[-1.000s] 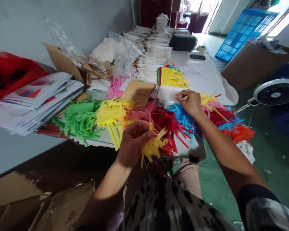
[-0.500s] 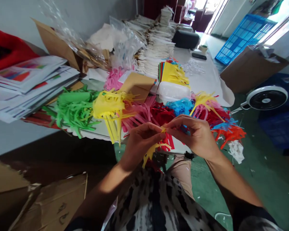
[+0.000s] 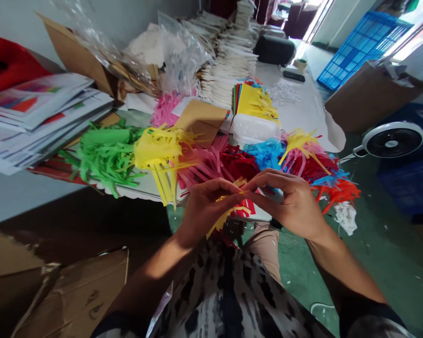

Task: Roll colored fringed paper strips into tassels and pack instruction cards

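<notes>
My left hand (image 3: 204,209) and my right hand (image 3: 291,199) meet fingertip to fingertip over the table's front edge. Both are closed, pinching a yellow tissue-paper tassel (image 3: 223,221) whose fringed strips hang down behind my left hand. The pinched middle is mostly hidden by my fingers. Just behind my hands lie dark red fringed paper (image 3: 238,162), blue fringed paper (image 3: 264,152) and pink fringed strips (image 3: 200,166). To the left are yellow fringed paper (image 3: 158,148) and green fringed paper (image 3: 107,152).
Stacked white bundles (image 3: 229,70) rise at the back beside clear plastic bags (image 3: 183,61). Printed sheets (image 3: 38,117) are piled at left. A clear plastic box (image 3: 255,127) and a brown envelope (image 3: 202,119) sit mid-table. A small fan (image 3: 391,143) stands right; cardboard (image 3: 88,291) lies below left.
My fingertips have drawn closer together over the pinched yellow paper, leaving less of it showing. A bit of yellow fringe now shows above the fingers. The view has shifted slightly.
</notes>
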The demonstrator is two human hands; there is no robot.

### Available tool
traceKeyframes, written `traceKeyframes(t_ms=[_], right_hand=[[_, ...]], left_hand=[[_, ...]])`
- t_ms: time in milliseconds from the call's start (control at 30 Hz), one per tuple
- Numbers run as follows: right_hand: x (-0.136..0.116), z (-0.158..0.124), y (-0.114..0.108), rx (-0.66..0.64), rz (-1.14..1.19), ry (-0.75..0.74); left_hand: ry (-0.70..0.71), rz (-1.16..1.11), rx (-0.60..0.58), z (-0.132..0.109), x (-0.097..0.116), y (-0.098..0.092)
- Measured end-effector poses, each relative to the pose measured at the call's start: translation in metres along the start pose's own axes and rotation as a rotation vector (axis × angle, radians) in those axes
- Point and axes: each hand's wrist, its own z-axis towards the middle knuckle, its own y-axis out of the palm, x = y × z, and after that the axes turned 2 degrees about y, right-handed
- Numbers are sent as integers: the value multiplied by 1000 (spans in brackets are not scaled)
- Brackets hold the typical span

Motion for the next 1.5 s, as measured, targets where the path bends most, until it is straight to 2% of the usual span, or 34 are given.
traceKeyframes(t_ms=[267,400,533,667,800,900,1000,1133,1267,1333,1500], right_hand=[[4,-6,5,41,-39,11],[8,-8,3,99,-25,39],[12,-9,3,105,39,70],[16,-10,6,79,94,89],[21,-13,9,48,148,90],[23,-15,10,136,146,97],[24,-18,12,191,118,68],[22,-22,12,83,152,40],[24,-29,9,237,213,122],[26,-32,11,291,253,165],[28,-31,22,95,253,145]], left_hand=[[26,50,-5,-1,-3,6],[-6,3,-38,1,-4,2],[12,67,-61,2,-5,0],[101,139,-29,0,-6,4],[44,79,12,0,-9,8],[24,61,19,0,-10,9],[87,171,-50,0,-8,9],[112,406,-229,-4,-7,7],[49,402,-334,-13,-12,5],[5,364,-335,-16,-15,4],[-21,286,-306,-13,-24,9]])
